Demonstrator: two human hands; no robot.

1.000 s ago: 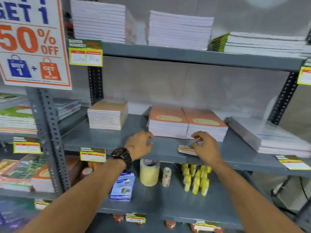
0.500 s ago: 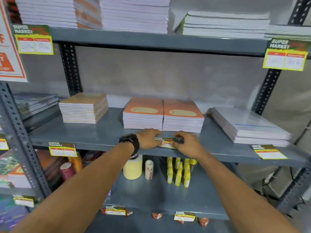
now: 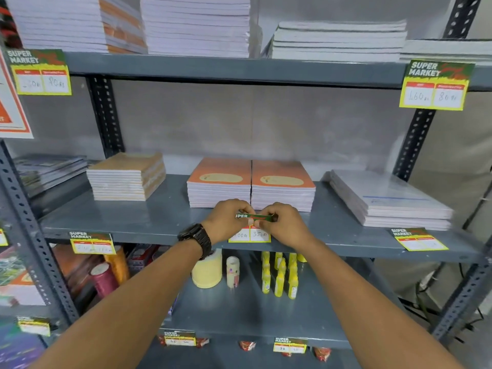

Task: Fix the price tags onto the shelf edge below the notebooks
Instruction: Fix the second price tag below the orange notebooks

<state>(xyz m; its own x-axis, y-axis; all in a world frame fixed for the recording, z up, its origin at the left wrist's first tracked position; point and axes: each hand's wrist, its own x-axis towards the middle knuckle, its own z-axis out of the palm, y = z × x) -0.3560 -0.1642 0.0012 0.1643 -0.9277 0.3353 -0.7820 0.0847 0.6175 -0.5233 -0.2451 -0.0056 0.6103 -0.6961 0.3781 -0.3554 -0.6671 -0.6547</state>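
Observation:
A yellow and green price tag (image 3: pixel 250 233) hangs over the front edge of the grey middle shelf (image 3: pixel 165 237), just below two side-by-side stacks of orange notebooks (image 3: pixel 250 183). My left hand (image 3: pixel 226 219), with a black watch on its wrist, pinches the tag's left top corner. My right hand (image 3: pixel 282 222) pinches the right top corner. The tag's green top strip is folded onto the shelf surface between my fingers. Its lower part with handwritten prices faces me.
Another tag (image 3: pixel 91 243) is fixed on the same edge at the left, and a loose one (image 3: pixel 419 238) lies flat at the right. Brown notebooks (image 3: pixel 126 177) and wrapped white ones (image 3: pixel 386 198) flank the orange stacks. Tape rolls (image 3: pixel 206 270) and yellow bottles (image 3: pixel 279 275) fill the shelf below.
Both hands carried the tag from the shelf surface to the front edge and came together on it. The camera moved closer and to the right.

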